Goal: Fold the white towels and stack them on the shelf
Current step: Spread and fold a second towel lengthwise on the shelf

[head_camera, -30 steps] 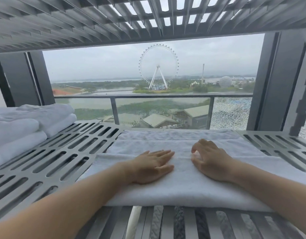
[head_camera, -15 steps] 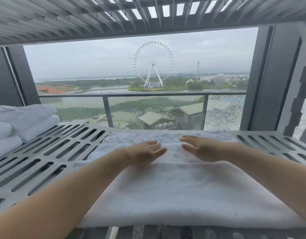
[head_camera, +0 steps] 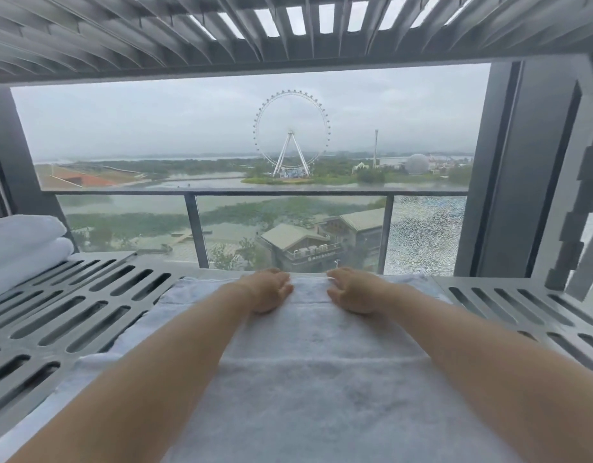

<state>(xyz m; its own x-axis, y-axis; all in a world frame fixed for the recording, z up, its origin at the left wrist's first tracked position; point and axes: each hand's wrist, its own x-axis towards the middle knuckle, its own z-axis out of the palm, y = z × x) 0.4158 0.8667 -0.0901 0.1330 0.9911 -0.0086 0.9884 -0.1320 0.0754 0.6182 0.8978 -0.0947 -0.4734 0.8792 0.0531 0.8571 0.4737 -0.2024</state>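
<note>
A folded white towel (head_camera: pixel 321 379) lies flat on the grey slotted metal shelf (head_camera: pixel 88 312), running from the near edge to the back. Both of my arms stretch over it. My left hand (head_camera: pixel 266 289) and my right hand (head_camera: pixel 353 289) sit side by side at the towel's far edge, fingers curled down onto the cloth there. The fingertips are hidden behind the knuckles. A stack of folded white towels (head_camera: pixel 21 248) rests on the shelf at the far left.
Another slotted shelf (head_camera: pixel 221 35) hangs close overhead. Behind the shelf is a window with a railing (head_camera: pixel 288 193). A dark frame post (head_camera: pixel 508 168) stands at the right. Bare slotted shelf surface lies on both sides of the towel.
Both hands have slid away from me along the towel, from its middle to its far edge, and the fingers have curled. The camera has moved closer and lower.
</note>
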